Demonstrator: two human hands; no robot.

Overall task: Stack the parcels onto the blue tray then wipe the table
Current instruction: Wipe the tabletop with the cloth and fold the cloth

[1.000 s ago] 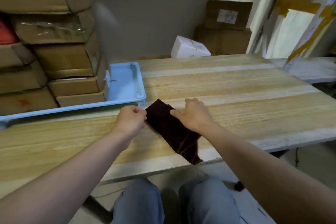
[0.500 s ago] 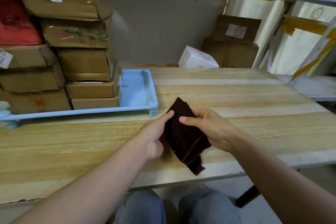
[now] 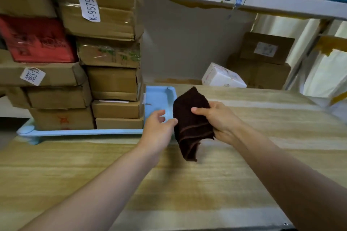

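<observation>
A tall stack of brown cardboard parcels, with one red parcel among them, stands on the light blue tray at the left of the wooden table. My right hand holds a dark brown cloth lifted above the table, thumb on its front. My left hand is just left of the cloth with fingers spread, its fingertips touching or nearly touching the cloth's edge.
A white box lies at the table's far edge, with brown boxes behind it. A shelf marked 3-4 runs overhead with more goods. The table's near edge is close to my body.
The cloth has come up off the table into my right hand. My left hand has let go of it and opened. My view has tilted upward.
</observation>
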